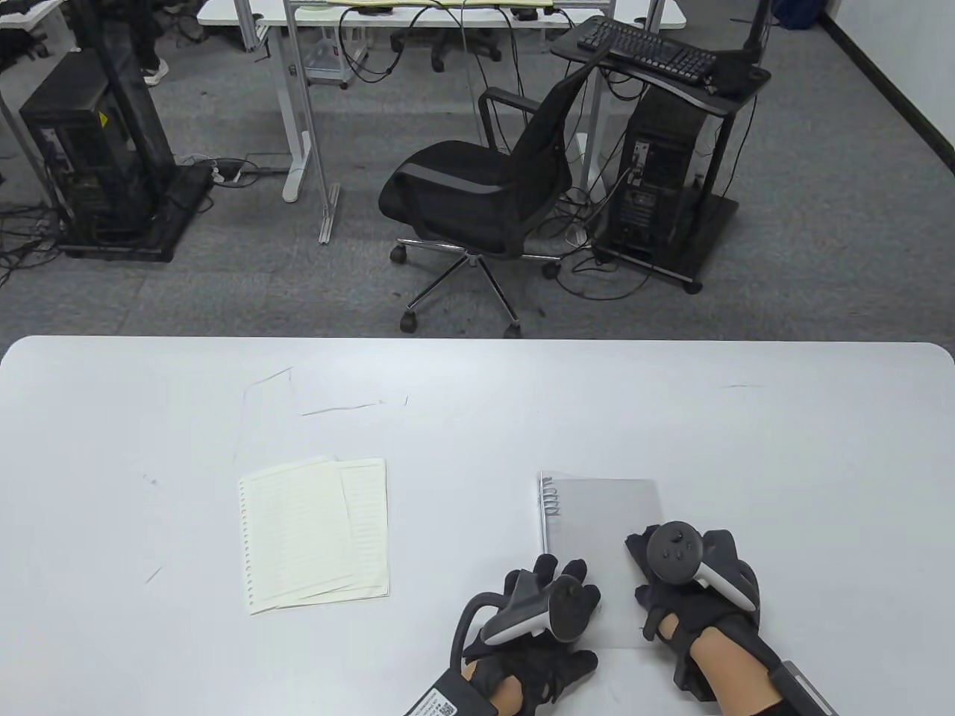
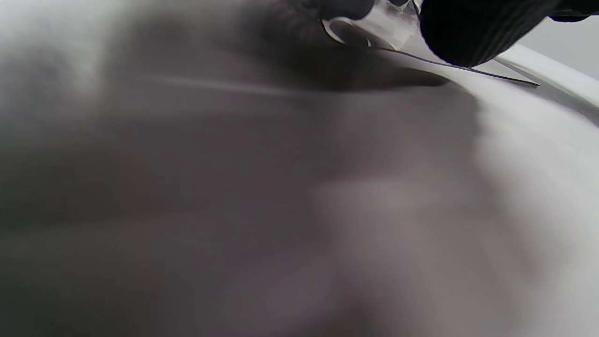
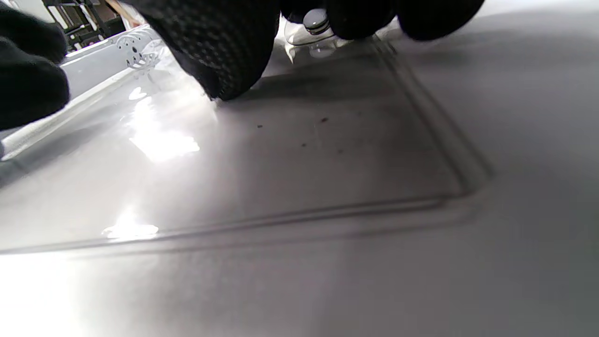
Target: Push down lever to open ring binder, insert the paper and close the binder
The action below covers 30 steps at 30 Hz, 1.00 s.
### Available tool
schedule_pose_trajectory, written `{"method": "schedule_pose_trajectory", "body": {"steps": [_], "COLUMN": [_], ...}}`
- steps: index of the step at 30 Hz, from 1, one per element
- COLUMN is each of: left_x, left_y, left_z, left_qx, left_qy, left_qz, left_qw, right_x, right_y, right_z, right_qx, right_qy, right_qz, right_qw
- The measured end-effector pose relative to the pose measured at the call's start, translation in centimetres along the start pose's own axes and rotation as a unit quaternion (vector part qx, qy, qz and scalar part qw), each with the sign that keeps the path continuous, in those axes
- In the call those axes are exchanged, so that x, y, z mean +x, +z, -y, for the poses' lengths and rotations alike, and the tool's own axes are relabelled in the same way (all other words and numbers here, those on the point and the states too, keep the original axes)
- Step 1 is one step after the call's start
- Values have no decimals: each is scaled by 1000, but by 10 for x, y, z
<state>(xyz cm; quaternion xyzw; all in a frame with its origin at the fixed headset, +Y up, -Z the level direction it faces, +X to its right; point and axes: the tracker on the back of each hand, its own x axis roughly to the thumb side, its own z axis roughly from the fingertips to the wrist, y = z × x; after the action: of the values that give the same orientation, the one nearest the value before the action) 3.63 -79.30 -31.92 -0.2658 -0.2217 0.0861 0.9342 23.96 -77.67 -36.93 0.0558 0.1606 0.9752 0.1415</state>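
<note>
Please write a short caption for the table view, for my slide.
Two gloved hands, left and right, rest on a clear binder on the white table, loose paper lying beside it.

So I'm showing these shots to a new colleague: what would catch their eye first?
Probably the two gloved hands at the table's near edge, the left hand and right hand, both resting on a translucent ring binder lying flat. Next, the stack of lined loose-leaf paper lies apart, to the left of the binder. Behind the white table, a black office chair stands on grey carpet.
</note>
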Motion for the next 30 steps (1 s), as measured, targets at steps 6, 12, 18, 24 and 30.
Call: {"method": "schedule_pose_trajectory", "body": {"steps": [6,12,18,24,30], "left_x": [3,2,2,5,8], "left_y": [-2,-3,-3,0,7], "left_z": [2,3,2,-1,-10], "left_qx": [-10,-11,-6,14,62], "left_qy": [-16,-13,-21,-28,-31], "left_qz": [-10,-8,-10,-14,-18], "left_qw": [1000,1000,1000,999,997], "right_x": [-9,-34,-58,-61,-61], "right_y": [-1,14,14,12,12], "right_z": [4,33,26,22,21], "right_qx": [-30,-53,24,40,43], "right_qy": [-21,-31,-58,-67,-75], "right_qz": [9,-52,-96,-103,-103], "right_qw": [999,997,993,992,991]}}
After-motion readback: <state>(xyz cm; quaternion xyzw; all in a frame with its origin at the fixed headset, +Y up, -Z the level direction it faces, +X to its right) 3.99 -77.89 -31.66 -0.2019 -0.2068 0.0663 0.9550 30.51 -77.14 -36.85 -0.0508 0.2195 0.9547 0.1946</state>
